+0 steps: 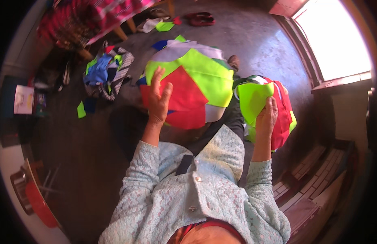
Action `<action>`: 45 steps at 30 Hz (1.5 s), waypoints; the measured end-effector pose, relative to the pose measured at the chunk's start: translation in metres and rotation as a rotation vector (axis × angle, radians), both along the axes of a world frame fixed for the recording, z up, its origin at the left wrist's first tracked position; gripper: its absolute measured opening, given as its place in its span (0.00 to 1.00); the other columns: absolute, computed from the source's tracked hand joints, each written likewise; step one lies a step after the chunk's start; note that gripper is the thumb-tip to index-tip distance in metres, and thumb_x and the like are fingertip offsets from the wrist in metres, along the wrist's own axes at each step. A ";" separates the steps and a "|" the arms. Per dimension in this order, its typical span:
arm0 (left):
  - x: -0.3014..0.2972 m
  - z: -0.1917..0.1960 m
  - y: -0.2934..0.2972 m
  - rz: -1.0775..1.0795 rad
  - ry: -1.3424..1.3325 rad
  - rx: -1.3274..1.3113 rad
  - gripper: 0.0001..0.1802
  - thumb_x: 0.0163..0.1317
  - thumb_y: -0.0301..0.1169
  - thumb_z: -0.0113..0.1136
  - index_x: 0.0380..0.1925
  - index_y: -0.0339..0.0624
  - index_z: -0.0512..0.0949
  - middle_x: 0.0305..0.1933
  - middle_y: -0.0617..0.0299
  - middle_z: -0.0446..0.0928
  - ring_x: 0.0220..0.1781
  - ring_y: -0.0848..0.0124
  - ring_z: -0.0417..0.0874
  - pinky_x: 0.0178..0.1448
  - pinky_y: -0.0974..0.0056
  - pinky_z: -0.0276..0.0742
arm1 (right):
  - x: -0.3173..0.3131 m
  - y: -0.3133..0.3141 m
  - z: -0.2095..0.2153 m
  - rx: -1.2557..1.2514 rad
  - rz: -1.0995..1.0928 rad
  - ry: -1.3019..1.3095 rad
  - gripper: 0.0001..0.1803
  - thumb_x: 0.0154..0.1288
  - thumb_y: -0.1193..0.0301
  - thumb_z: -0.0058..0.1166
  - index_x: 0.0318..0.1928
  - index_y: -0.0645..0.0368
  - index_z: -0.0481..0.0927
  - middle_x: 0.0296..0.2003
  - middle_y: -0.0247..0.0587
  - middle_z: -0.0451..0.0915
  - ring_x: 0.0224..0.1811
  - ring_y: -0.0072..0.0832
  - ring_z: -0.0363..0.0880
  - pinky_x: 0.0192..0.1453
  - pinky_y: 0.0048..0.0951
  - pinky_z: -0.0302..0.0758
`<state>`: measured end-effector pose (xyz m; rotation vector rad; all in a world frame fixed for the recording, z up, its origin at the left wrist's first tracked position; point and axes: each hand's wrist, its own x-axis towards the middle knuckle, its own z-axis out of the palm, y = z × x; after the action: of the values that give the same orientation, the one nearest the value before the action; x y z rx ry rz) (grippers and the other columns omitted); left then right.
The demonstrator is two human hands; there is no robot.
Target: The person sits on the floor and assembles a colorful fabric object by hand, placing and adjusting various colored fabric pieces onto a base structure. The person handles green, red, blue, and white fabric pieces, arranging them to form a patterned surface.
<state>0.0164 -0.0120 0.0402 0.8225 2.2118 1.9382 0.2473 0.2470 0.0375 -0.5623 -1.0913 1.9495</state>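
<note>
In front of me stands a large rounded pile of fabric pieces, with a lime-yellow piece (213,77) and a red piece (182,91) on its top. My left hand (159,101) is at the pile's near left side, fingers apart and holding nothing; whether it touches the red cloth I cannot tell. To the right, my right hand (268,116) pinches a bright green fabric piece (253,99) by its edge. That piece hangs over a second, smaller heap, which has red cloth (283,122) along its right side.
A striped bag (122,67) with blue and green scraps lies on the floor at left, near a green scrap (81,110). Red shoes (200,18) sit at the far side. A pink-covered piece of furniture (115,16) stands far left; a bright opening (335,36) is at right.
</note>
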 end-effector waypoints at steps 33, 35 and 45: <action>0.018 -0.034 -0.094 0.003 -0.536 0.174 0.18 0.59 0.17 0.58 0.51 0.36 0.74 0.35 0.69 0.75 0.34 0.84 0.77 0.36 0.75 0.77 | -0.062 -0.127 -0.012 1.448 0.359 -0.659 0.28 0.60 0.64 0.60 0.62 0.52 0.74 0.68 0.45 0.66 0.73 0.43 0.59 0.74 0.50 0.52; 0.018 -0.036 -0.097 0.009 -0.558 0.161 0.19 0.59 0.17 0.58 0.51 0.36 0.74 0.36 0.69 0.75 0.33 0.84 0.77 0.35 0.75 0.77 | -0.063 -0.135 -0.012 1.497 0.385 -0.678 0.30 0.58 0.63 0.62 0.62 0.51 0.74 0.69 0.45 0.65 0.74 0.42 0.58 0.75 0.50 0.50; 0.016 -0.050 -0.100 0.107 -0.464 0.183 0.20 0.59 0.17 0.58 0.52 0.36 0.73 0.36 0.68 0.75 0.33 0.82 0.77 0.35 0.75 0.77 | -0.063 -0.149 -0.025 1.584 0.452 -0.610 0.35 0.52 0.60 0.67 0.63 0.44 0.73 0.71 0.40 0.61 0.74 0.40 0.56 0.75 0.55 0.46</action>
<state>0.0321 -0.1121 -0.0093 0.2315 1.8581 2.1347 0.1841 0.0981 0.0127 0.0547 -2.7811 0.6163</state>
